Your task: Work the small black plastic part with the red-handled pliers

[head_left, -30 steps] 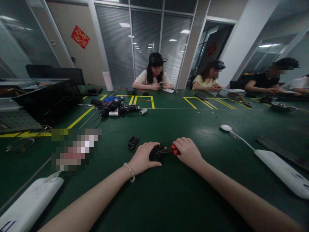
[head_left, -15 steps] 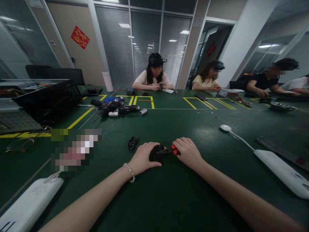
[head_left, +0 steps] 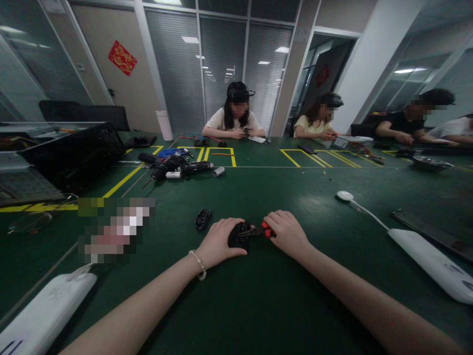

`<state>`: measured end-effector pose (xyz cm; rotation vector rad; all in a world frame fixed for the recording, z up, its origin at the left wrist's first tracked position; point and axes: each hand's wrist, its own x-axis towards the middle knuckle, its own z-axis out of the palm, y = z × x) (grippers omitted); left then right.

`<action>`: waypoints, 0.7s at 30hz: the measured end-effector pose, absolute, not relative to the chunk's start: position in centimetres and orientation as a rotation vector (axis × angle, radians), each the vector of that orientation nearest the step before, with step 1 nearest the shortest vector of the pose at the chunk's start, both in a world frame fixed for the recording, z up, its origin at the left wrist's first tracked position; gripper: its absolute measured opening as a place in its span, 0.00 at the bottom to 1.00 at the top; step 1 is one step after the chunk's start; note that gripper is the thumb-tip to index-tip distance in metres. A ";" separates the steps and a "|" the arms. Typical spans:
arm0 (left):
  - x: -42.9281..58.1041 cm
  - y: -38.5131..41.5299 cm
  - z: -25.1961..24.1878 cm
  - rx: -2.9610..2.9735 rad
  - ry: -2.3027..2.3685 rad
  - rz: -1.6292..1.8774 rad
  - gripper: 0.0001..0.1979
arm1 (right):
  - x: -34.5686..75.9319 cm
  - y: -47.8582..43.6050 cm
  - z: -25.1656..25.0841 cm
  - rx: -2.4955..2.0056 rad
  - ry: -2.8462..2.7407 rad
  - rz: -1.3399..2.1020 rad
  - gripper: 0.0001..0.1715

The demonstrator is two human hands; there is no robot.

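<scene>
My left hand (head_left: 220,239), with a beaded bracelet at the wrist, is closed around a small black plastic part (head_left: 240,235) on the green table. My right hand (head_left: 285,230) grips the red handles of pliers (head_left: 258,230). Their dark jaws point left and reach onto the black part; whether they pinch something there is too small to tell. Another black plastic piece (head_left: 203,219) lies just left of my left hand, apart from it.
Beyond my hands lies a heap with a power drill (head_left: 162,167) and cables. A black computer case (head_left: 74,155) stands at the left. White power banks (head_left: 424,259) lie on both sides. A white cup (head_left: 164,125) stands at the far edge, near a person (head_left: 236,116) at work.
</scene>
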<state>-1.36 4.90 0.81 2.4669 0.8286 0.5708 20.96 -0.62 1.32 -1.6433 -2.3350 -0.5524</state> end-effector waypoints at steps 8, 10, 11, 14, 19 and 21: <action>-1.3 4.9 0.7 2.468 0.828 0.573 0.34 | 21.1 -0.6 1.1 -1.639 -2.334 -0.612 0.18; -1.4 4.9 0.8 2.464 0.832 0.571 0.34 | 21.1 -0.6 1.2 -1.628 -2.331 -0.646 0.19; -1.4 4.8 0.8 2.463 0.832 0.570 0.34 | 21.1 -0.7 1.2 -1.625 -2.333 -0.655 0.19; -1.3 4.8 1.0 2.459 0.836 0.567 0.34 | 21.0 -0.7 1.3 -1.628 -2.339 -0.655 0.19; -1.4 4.8 1.1 2.458 0.840 0.558 0.34 | 21.0 -0.6 1.4 -1.639 -2.325 -0.628 0.18; -1.3 4.8 1.1 2.453 0.840 0.551 0.34 | 21.0 -0.6 1.3 -1.633 -2.320 -0.620 0.18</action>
